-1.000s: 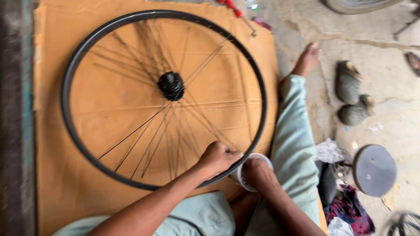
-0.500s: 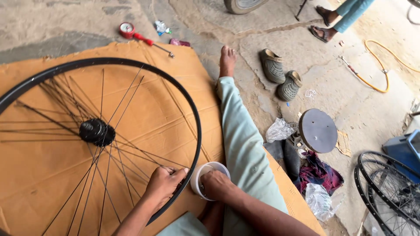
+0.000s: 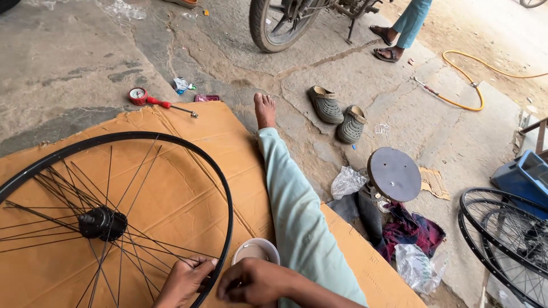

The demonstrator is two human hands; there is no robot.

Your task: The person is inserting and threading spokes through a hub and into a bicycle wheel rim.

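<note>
A black bicycle wheel rim (image 3: 228, 199) with thin spokes lies flat on a sheet of brown cardboard (image 3: 188, 142) spread over the concrete ground, its dark hub (image 3: 101, 223) left of centre in the near part of the scene. At the near edge the left hand (image 3: 185, 281) rests on the rim's near right arc, fingers curled around the rim and grasping it. Just to its right the right hand (image 3: 254, 281) is bunched with the fingers pinched together, touching the left hand's fingertips at the rim — whether it holds something small cannot be told. Just beyond the right hand stands a small white bowl (image 3: 255, 251), beside the person's outstretched leg in pale green trousers (image 3: 297, 217), the bare foot (image 3: 264, 110) pointing far across the cardboard's edge.

At the far left edge of the cardboard lies a red pressure gauge with a red-handled tool (image 3: 154, 100). To the right of the foot sit two grey clogs (image 3: 338, 113), and nearer — a round grey disc (image 3: 394, 174) above crumpled plastic bags and dark cloth. More black rims (image 3: 502, 239) lean at the right edge, beside a blue crate (image 3: 525, 177). Far off, a motorcycle tyre (image 3: 274, 25), a yellow hose (image 3: 474, 80) and another person's sandalled feet (image 3: 385, 44).
</note>
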